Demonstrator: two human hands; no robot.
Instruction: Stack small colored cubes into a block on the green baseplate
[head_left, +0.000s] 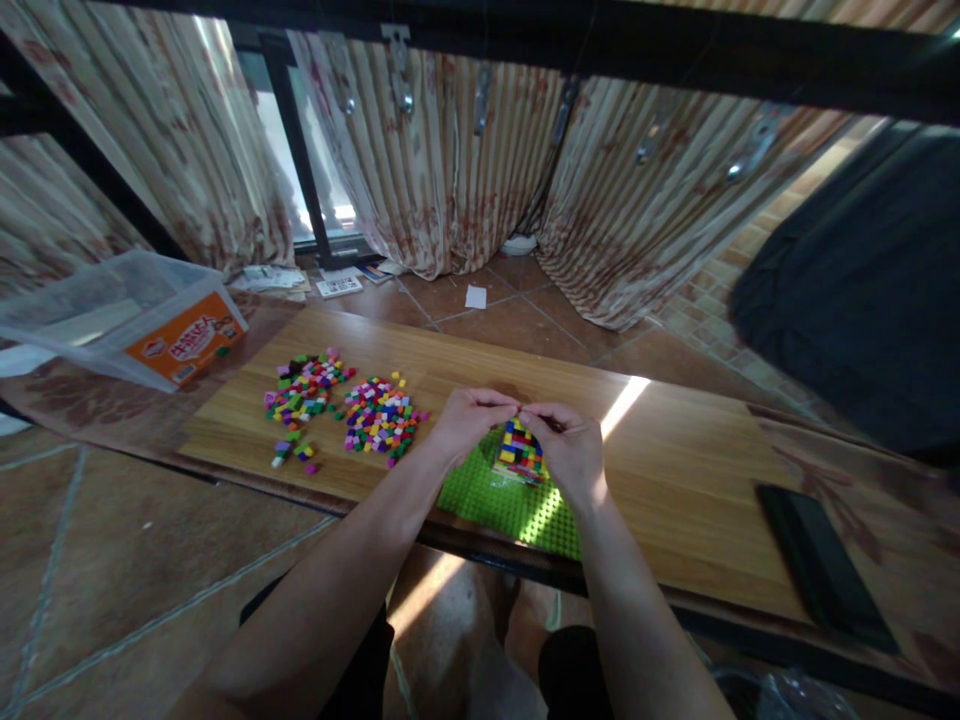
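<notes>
A small block-shaped build of multicoloured toy bricks (519, 455) stands on the green studded baseplate (487, 497). At its upper edge, the fingertips of my left hand (474, 415) and my right hand (568, 445) come together. Both hands are closed in a pinch. Whatever lies between the fingertips is too small and too covered to name. My right hand hides part of the build's right side. Sunlight falls in a bright strip across the baseplate beside my right wrist.
Left of my hands lie two heaps of loose bricks, one nearer (381, 418) and one farther left (306, 390), with several strays in front. A clear plastic box (112, 315) stands at the far left. A black flat object (825, 565) rests at the wooden board's (675, 470) right end.
</notes>
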